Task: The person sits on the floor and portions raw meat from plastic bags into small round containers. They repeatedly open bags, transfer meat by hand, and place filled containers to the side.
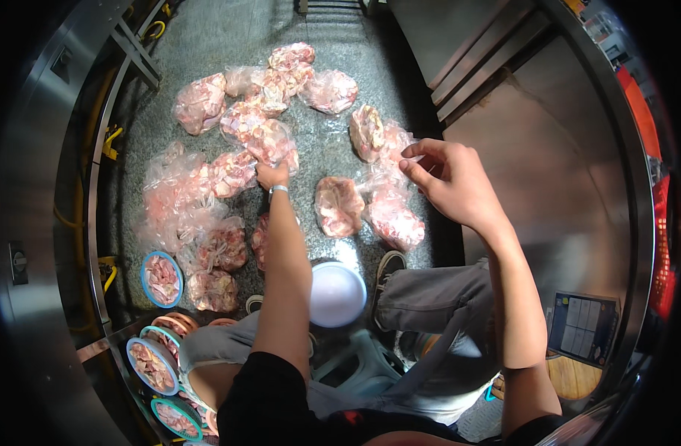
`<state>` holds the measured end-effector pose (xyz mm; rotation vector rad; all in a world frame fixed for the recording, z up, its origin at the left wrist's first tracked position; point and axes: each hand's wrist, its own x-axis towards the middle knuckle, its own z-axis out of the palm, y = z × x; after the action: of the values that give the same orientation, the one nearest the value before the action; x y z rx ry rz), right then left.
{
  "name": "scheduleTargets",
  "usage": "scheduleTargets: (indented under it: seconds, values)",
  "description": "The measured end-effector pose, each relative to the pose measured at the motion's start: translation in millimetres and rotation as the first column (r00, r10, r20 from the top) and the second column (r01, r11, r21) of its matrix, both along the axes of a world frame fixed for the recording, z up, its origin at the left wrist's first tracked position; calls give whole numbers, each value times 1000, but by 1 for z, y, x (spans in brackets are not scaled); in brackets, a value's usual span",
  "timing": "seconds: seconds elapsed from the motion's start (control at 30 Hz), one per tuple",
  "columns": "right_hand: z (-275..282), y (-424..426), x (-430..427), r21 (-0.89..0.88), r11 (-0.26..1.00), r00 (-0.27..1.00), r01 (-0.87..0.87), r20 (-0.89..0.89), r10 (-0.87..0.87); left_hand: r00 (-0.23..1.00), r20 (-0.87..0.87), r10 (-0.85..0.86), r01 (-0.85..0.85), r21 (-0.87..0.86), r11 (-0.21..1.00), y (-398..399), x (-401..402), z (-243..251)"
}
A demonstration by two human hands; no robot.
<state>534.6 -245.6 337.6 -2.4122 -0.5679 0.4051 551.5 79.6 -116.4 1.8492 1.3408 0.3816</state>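
My left hand [273,175], with a band on its wrist, grips the near edge of a clear plastic bag of cut raw meat [274,144]; part of its fingers is hidden. Another meat bag [231,171] lies just left of that hand. On the right, my right hand [454,175] hovers over the floor with thumb and fingers apart and nothing between them. Beneath its fingertips are crumpled clear bags [389,167], beside an upper-right meat bag [367,132]. A round white bowl [337,294] stands on the floor between my feet.
More bagged meat [201,105] is spread over the wet stone floor [318,148]. A blue-rimmed basket of meat [162,280] stands left, above stacked baskets [152,365]. Steel cabinets [547,167] flank the right side. Below me is a plastic stool [365,365].
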Motion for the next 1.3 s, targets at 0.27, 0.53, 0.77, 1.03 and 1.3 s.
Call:
scheduleTargets:
  seconds: [0.27, 0.53, 0.77, 1.03, 1.3]
  values:
    - [-23, -15, 14, -104, 986, 981, -132, 130, 145, 953, 302, 33, 117, -464, 878, -11, -15, 68]
    - [-29, -22, 4, -117, 981, 957, -153, 230, 176, 640, -340, -689, 675, -179, 715, 15, -29, 145]
    - [-7, -32, -2, -45, 991, 968, -124, 215, 130, 395, -805, -443, 910, 275, 311, 20, -78, 166]
    - [-24, -36, -13, -26, 985, 917, -168, 362, 166, 486, -357, -798, 817, 509, 270, -241, -76, 46]
    - [16, -14, -15, 51, 987, 978, -152, 153, 143, 455, -759, -467, 829, 168, 534, -216, -63, -48]
